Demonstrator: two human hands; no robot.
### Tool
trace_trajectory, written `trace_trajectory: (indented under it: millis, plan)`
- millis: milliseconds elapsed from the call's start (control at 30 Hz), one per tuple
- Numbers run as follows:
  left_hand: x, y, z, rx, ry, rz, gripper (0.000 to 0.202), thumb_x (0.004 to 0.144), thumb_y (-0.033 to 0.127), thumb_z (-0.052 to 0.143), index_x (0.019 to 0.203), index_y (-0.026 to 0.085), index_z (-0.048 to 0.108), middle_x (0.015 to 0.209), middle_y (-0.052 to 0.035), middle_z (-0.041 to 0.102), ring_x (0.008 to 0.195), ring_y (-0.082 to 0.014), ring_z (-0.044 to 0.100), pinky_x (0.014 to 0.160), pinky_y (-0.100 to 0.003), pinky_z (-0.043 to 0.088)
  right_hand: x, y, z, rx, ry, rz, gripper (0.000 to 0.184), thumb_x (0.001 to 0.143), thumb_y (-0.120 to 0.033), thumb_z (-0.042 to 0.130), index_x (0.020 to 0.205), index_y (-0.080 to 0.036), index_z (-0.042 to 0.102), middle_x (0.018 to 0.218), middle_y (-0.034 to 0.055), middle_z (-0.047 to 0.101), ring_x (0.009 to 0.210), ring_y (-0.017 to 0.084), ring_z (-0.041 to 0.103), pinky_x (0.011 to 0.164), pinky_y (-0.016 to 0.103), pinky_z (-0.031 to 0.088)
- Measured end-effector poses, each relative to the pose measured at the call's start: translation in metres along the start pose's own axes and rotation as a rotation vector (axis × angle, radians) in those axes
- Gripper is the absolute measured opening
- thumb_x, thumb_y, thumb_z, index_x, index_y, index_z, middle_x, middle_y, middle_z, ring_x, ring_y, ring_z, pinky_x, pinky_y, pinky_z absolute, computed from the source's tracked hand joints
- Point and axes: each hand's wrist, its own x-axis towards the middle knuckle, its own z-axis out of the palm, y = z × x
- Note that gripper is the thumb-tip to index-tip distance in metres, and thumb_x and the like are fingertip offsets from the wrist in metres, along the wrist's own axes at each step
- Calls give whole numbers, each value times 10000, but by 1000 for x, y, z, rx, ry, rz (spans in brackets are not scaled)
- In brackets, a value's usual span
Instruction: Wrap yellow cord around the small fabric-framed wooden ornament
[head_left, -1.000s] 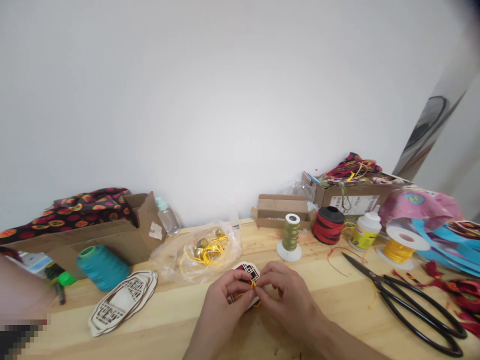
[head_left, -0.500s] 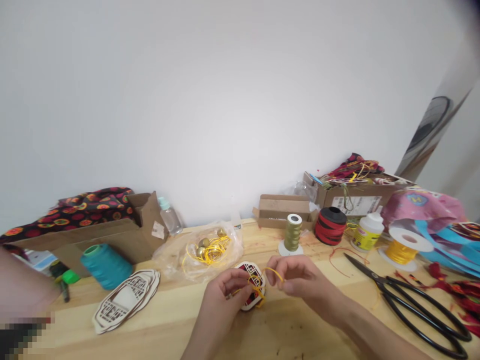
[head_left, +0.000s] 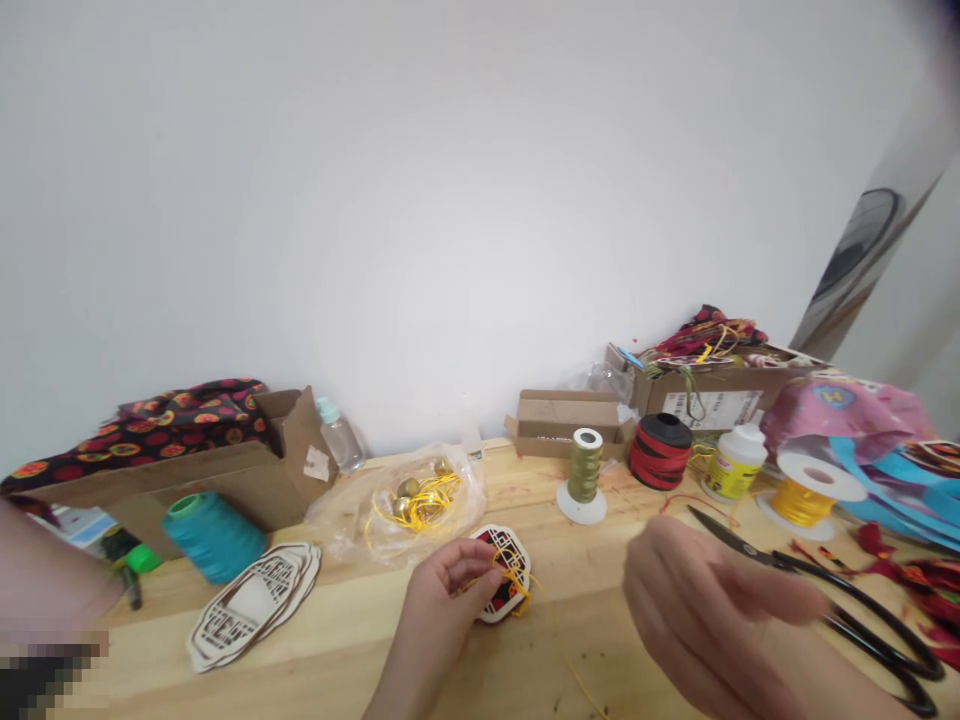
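My left hand (head_left: pixel 450 595) is closed on a small flat wooden ornament (head_left: pixel 523 550) with fretwork cutouts and a dark red patterned fabric centre. Thin yellow cord (head_left: pixel 517 578) lies looped over its front, with short ends sticking out to the right; the fingers cover its left side. To the right, my right hand (head_left: pixel 705 610) is raised over the table, apart from the ornament. Motion blurs it and its fingertips are not clear. Behind it lie large black-handled scissors (head_left: pixel 862 590), partly hidden by the hand.
Behind stand an olive thread spool (head_left: pixel 585 470), a red cord spool (head_left: pixel 660 455), a glue bottle (head_left: pixel 736 465) and a yellow cord spool (head_left: pixel 802 500). Leftward are a plastic bag (head_left: pixel 341 520) with bells, stacked wooden frames (head_left: pixel 225 630) and a teal thread cone (head_left: pixel 214 540).
My right hand has let go of the yellow cord at the ornament and swung right, towards the scissors. My left hand stays in place with the ornament.
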Motion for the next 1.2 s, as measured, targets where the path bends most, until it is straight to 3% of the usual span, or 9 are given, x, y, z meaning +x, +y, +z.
trace_trajectory:
  millis: [133,167,300,400,467,633,767,967,1200]
  plan:
    - [0,-3,-1,2,-17,10,173,540,173,689,671,131,585,553,6,658,493,-90,560,468,-160,395,-6,-11,16,-5,-360,-86,489,583,-569,540,351,-158,410,258,-85,288,255,40,335,313,160,211]
    - [-1,-2,-1,-5,-20,14,173,540,171,690,672,132,584,555,5,659,497,-93,562,473,-164,400,-5,-13,21,-63,-354,-109,439,622,-502,559,389,-149,441,290,-81,319,285,39,348,334,158,231]
    - [-2,2,1,-35,-51,16,174,538,169,689,673,132,585,585,-14,676,526,-116,583,500,-191,429,7,2,37,-492,-96,-250,204,651,-341,600,632,-138,585,530,-17,518,488,75,451,457,174,332]
    - [-1,3,2,-28,-66,34,154,541,165,683,661,132,592,577,-13,673,534,-117,584,507,-188,430,11,24,45,-659,-54,-285,226,672,-347,572,785,-153,602,636,5,552,576,106,483,491,186,362]
    - [-1,3,2,-7,-50,46,143,546,160,676,659,134,592,560,-4,663,528,-112,577,498,-181,423,9,36,47,-706,-69,-284,233,694,-362,544,776,-152,602,638,7,564,574,109,482,494,188,363]
    - [-3,3,2,5,-38,52,152,559,155,657,692,138,585,569,-5,656,528,-117,576,492,-190,426,5,43,47,-697,-142,-280,292,766,-351,448,692,-130,624,575,3,565,509,89,436,463,180,330]
    - [-5,6,4,-4,-47,41,157,546,144,661,686,140,589,568,-9,657,538,-128,585,503,-201,439,6,41,47,-679,-99,-309,257,749,-314,474,692,-134,648,580,6,569,528,101,440,471,188,329]
    - [-5,4,5,-25,-104,30,144,545,154,668,683,141,629,622,-17,676,603,-136,596,562,-206,447,4,34,52,-556,-151,-250,249,734,-282,481,691,-115,661,620,24,606,577,128,498,519,210,373]
    - [-5,4,6,41,-152,-30,110,554,216,678,583,113,654,494,0,652,462,-87,537,471,-163,383,4,31,50,-609,-98,-289,223,726,-256,489,686,-125,665,600,16,588,575,123,482,516,206,358]
